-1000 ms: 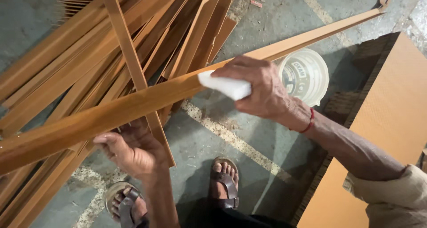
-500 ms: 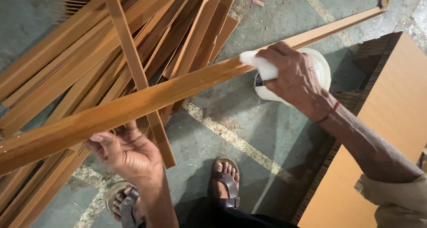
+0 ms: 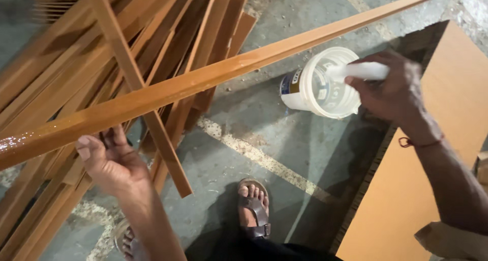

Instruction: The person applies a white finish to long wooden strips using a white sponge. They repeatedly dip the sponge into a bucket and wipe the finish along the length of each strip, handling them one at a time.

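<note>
We are at the reload step: right hand [image 3: 394,90], fingers clamped on a white cloth pad [image 3: 358,70], sits over the white bucket [image 3: 320,83] on the floor. Left hand [image 3: 109,156], fingers curled loosely, props the long wood strip [image 3: 213,78] from below, approx. level above the strip pile [image 3: 76,62]. Strip looks glossy, wet. Next move prob. needs pad back on strip w/ steady support.

One package: white round plastic bucket [image 3: 325,85] on the floor under my right hand [image 3: 391,90], blue-and-white label [image 3: 291,82] on its side.
</note>
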